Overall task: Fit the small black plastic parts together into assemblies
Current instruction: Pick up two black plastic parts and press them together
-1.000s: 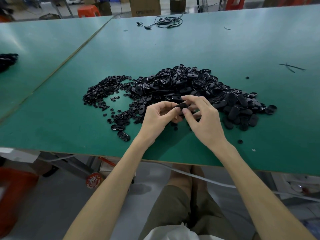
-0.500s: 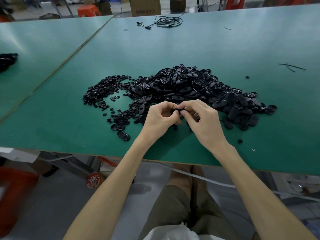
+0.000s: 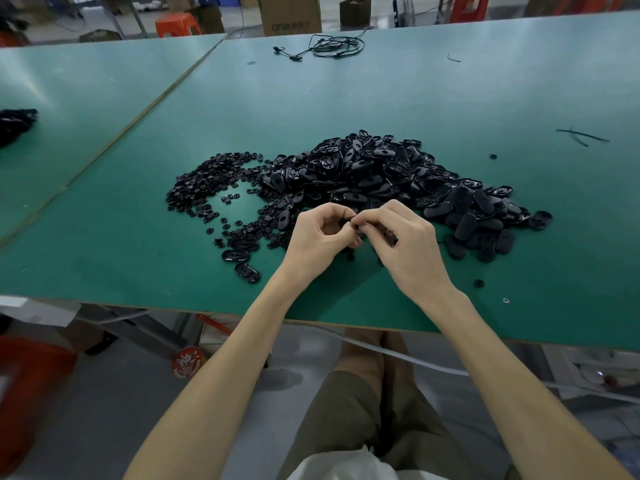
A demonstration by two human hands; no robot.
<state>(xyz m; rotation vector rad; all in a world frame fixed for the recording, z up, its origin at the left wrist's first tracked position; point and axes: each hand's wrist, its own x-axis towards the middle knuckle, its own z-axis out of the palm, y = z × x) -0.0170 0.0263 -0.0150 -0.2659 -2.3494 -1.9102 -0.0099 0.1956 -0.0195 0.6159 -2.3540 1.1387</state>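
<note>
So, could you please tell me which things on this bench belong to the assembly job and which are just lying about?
Part of the job:
- left hand and right hand, pinching a small black part
- heap of oval shells
- spread of small round pieces

Lying about:
- coiled cable
- loose black strips
- cardboard box
- dark bundle

Over the green table (image 3: 138,258), the left hand (image 3: 317,237) and right hand (image 3: 405,244) meet fingertip to fingertip, pinching a small black part (image 3: 347,223) between them. Just behind lies a heap of oval black pieces (image 3: 381,178); smaller round pieces (image 3: 207,181) spread to its left.
</note>
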